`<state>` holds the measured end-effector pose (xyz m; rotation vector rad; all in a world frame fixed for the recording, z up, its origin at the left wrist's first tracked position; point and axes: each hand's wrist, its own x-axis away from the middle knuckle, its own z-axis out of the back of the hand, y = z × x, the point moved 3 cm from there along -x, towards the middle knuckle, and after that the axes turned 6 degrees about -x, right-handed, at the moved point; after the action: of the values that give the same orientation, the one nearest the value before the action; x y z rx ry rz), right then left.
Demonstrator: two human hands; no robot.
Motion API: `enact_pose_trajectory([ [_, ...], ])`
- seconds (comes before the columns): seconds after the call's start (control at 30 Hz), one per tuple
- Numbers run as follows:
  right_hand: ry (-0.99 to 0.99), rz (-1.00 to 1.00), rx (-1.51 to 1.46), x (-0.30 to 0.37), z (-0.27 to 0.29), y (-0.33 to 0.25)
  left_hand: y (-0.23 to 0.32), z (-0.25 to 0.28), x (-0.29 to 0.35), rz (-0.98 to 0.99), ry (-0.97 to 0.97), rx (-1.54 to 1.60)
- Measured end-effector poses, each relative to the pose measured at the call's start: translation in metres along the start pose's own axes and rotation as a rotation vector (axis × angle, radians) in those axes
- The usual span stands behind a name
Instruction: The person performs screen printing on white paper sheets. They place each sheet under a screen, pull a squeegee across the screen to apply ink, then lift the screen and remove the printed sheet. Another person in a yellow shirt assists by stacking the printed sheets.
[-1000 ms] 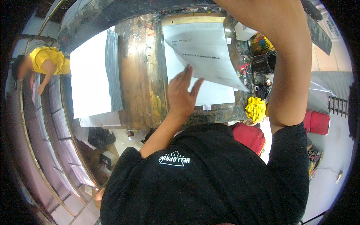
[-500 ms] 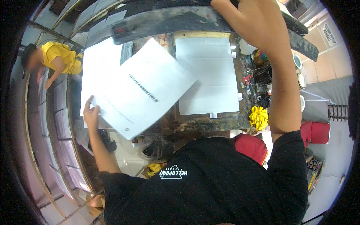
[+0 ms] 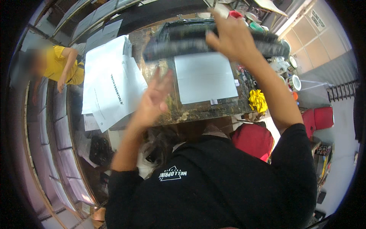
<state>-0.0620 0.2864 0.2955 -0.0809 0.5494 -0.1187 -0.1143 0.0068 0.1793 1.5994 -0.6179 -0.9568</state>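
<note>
My right hand [image 3: 228, 38] is raised and grips the dark frame [image 3: 183, 42] of a hinged printing screen, held tilted above a stained work table [image 3: 190, 110]. A blank white sheet [image 3: 206, 78] lies on the table under the frame. My left hand [image 3: 152, 99] hovers open, fingers spread, over the table's left edge and holds nothing. Just left of it a printed white sheet [image 3: 114, 95] lies on a stack of white sheets [image 3: 103, 65].
A person in a yellow shirt [image 3: 57, 65] bends at the far left beside long racks [image 3: 57, 126] of drying sheets. A yellow rag [image 3: 258, 101], paint pots [image 3: 293, 82] and red stools [image 3: 253, 139] crowd the right side.
My left hand carried the printed sheet leftward off the table, laid it on the stack and let go, then moved back right. My right hand kept hold of the raised frame.
</note>
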Motion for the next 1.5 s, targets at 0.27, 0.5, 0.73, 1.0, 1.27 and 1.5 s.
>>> enact_pose_trajectory([
  [0.27, -0.569, -0.015, -0.238, 0.220, -0.155, 0.006, -0.171, -0.062, 0.103, 0.737, 0.477, 0.838],
  [0.5, -0.477, 0.102, -0.231, 0.253, -0.233, 0.014, -0.231, -0.064, 0.110, 1.094, 0.776, 0.707],
  [0.73, -0.365, 0.071, -0.159, 0.058, -0.350, 0.109, -0.233, -0.067, 0.111, 1.229, 0.911, 0.595],
  [1.0, -0.495, 0.149, -0.272, -0.123, -0.404, 0.208, -0.196, -0.078, 0.100, 1.102, 0.900, 0.571],
  [1.27, -0.350, 0.169, -0.163, -0.006, -0.342, 0.142, -0.173, -0.076, 0.102, 0.955, 0.802, 0.446],
  [1.5, -0.612, -0.002, -0.302, 0.132, -0.149, 0.022, -0.131, -0.067, 0.091, 0.747, 0.652, 0.553],
])
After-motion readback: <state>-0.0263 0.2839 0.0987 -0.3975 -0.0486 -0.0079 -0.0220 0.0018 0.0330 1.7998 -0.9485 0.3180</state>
